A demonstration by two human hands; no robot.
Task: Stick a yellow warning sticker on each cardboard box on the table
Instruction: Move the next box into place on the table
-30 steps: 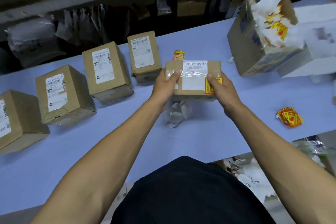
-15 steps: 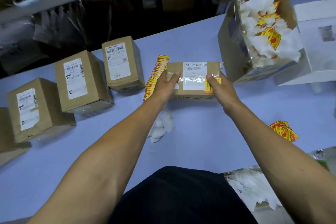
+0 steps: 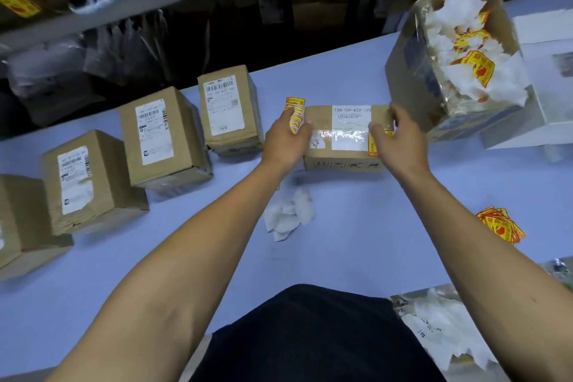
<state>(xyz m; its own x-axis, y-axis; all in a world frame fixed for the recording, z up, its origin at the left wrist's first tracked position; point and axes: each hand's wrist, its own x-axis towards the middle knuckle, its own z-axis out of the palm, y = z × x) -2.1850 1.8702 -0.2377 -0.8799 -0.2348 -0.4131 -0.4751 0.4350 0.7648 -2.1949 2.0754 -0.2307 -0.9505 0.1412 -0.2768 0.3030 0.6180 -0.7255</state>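
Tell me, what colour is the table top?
Pale lilac-blue table top, seen from the head view.
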